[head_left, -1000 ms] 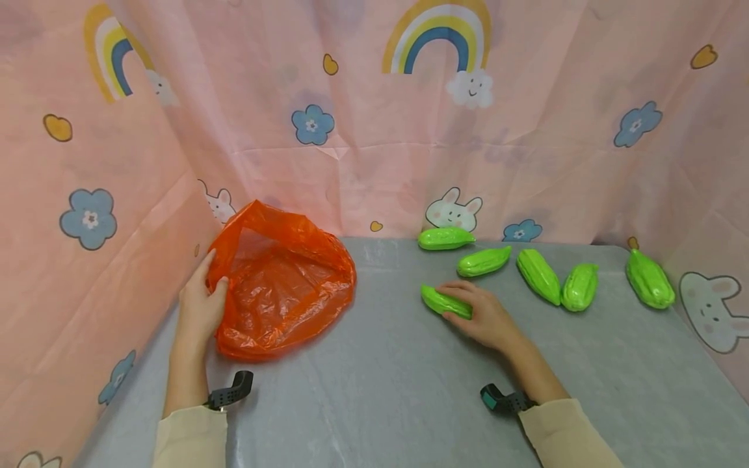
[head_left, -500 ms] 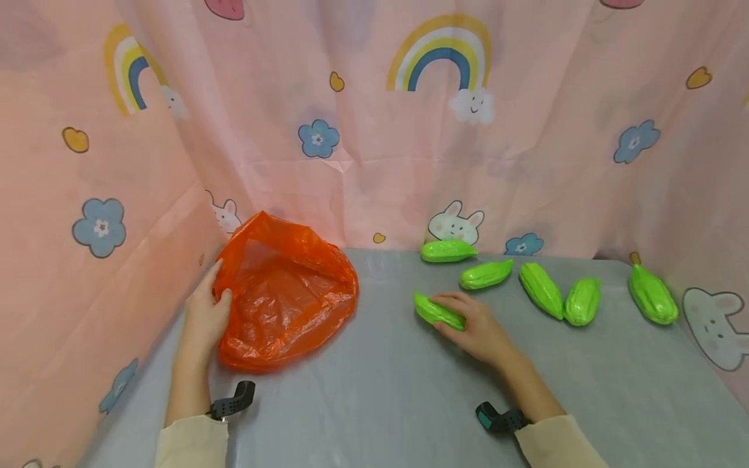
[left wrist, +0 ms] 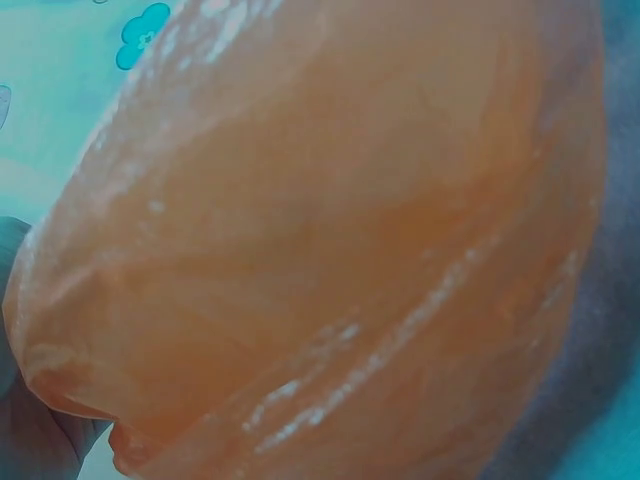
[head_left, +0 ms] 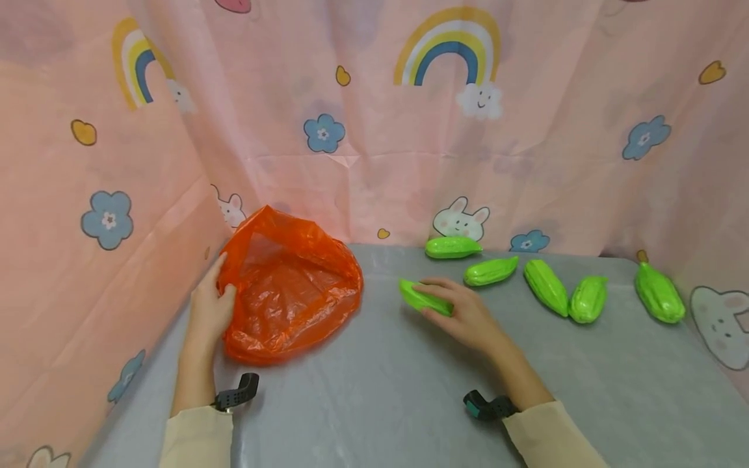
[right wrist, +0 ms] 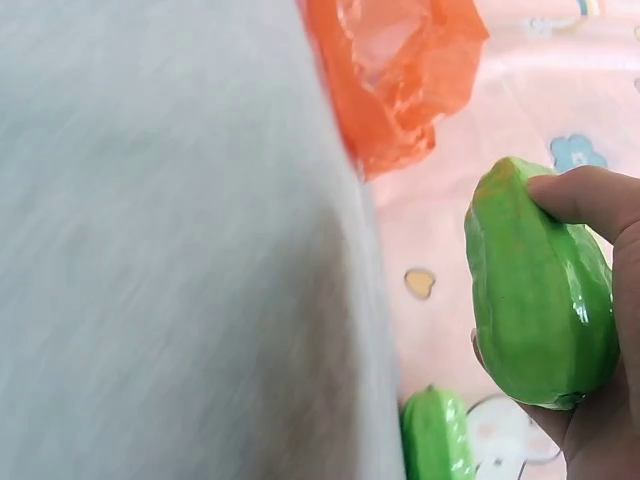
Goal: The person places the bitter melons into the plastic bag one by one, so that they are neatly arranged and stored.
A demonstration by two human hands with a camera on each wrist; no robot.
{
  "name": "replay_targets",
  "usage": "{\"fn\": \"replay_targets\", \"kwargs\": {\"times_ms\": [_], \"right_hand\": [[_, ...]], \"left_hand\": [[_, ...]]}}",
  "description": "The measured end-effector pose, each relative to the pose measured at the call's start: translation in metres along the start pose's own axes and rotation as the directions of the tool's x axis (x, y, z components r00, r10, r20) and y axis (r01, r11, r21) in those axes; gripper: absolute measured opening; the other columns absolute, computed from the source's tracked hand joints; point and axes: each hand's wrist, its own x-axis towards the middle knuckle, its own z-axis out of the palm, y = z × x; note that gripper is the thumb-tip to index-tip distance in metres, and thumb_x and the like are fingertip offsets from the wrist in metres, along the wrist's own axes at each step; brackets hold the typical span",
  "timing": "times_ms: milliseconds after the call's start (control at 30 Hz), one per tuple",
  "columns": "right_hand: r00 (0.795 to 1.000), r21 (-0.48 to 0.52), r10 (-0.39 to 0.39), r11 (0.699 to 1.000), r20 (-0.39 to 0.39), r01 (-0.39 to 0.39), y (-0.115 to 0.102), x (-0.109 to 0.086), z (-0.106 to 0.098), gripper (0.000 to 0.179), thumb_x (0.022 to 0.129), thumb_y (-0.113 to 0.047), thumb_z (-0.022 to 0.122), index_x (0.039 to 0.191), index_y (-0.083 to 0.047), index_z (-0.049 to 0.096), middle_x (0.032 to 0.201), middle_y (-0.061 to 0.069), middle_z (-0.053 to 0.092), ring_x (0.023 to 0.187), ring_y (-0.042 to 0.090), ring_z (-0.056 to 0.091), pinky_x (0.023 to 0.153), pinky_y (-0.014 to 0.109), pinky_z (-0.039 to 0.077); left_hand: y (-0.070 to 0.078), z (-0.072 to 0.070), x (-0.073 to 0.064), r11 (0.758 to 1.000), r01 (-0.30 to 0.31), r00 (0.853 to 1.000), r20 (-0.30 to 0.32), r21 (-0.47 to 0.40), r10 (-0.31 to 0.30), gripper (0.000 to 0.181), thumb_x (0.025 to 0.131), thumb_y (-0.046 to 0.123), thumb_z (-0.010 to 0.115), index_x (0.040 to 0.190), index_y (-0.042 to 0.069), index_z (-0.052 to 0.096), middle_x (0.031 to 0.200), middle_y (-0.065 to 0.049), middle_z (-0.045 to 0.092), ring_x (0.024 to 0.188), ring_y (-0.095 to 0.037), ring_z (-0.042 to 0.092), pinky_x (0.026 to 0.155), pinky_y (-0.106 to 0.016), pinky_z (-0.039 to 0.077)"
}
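On the left lies an orange-red plastic bag, its mouth spread wide toward me. My left hand holds the bag's left edge, thumb at the rim and fingers partly hidden by the film. Thin orange film fills most of the left wrist view. My right hand grips a glossy, ridged green papaya-like fruit between thumb and fingers, right of the bag. In the right wrist view this green fruit is held lengthwise, raised over the grey surface.
Behind and right of my right hand lie several similar green fruits, among them one by the back wall, one in front of it and one far right. Pink printed sheets wall in the grey tabletop.
My right hand has carried the green fruit leftward, closer to the bag. My left hand keeps its hold on the bag's edge. The head view has shifted slightly.
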Motion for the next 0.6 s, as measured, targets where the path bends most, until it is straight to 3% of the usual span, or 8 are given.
{"fn": "replay_targets", "kwargs": {"times_ms": [100,300,600], "right_hand": [[1.0,0.004,-0.012,1.0,0.008,0.012,-0.009,0.01,0.001,0.043,0.088,-0.018,0.078,0.13,-0.021,0.07,0.132,0.008,0.068,0.118,0.029,0.066,0.093,0.05,0.057],[1.0,0.058,-0.017,0.998,0.015,0.016,-0.03,0.035,0.008,0.043,0.089,-0.02,0.077,0.131,-0.023,0.069,0.133,0.006,0.067,0.12,0.027,0.066,0.094,0.048,0.058],[0.998,0.148,-0.054,0.988,0.013,0.051,-0.058,0.066,0.03,0.043,0.09,-0.021,0.075,0.132,-0.021,0.069,0.134,0.005,0.067,0.121,0.026,0.065,0.093,0.044,0.058]], "left_hand": [[0.001,0.0,-0.001,1.0,-0.009,1.0,-0.005,-0.005,0.009,0.068,0.1,0.008,0.04,0.163,0.022,0.02,0.164,-0.02,0.032,0.135,-0.041,0.042,0.115,-0.066,0.034],[0.002,-0.004,-0.001,1.0,0.004,1.0,0.002,-0.014,-0.004,0.066,0.102,0.01,0.04,0.164,0.024,0.019,0.166,-0.018,0.028,0.148,-0.042,0.034,0.119,-0.067,0.03],[0.005,-0.001,0.001,0.999,-0.034,0.999,0.01,0.019,0.034,0.065,0.103,0.011,0.045,0.163,0.02,0.021,0.164,-0.021,0.032,0.148,-0.045,0.034,0.118,-0.068,0.031]]}}
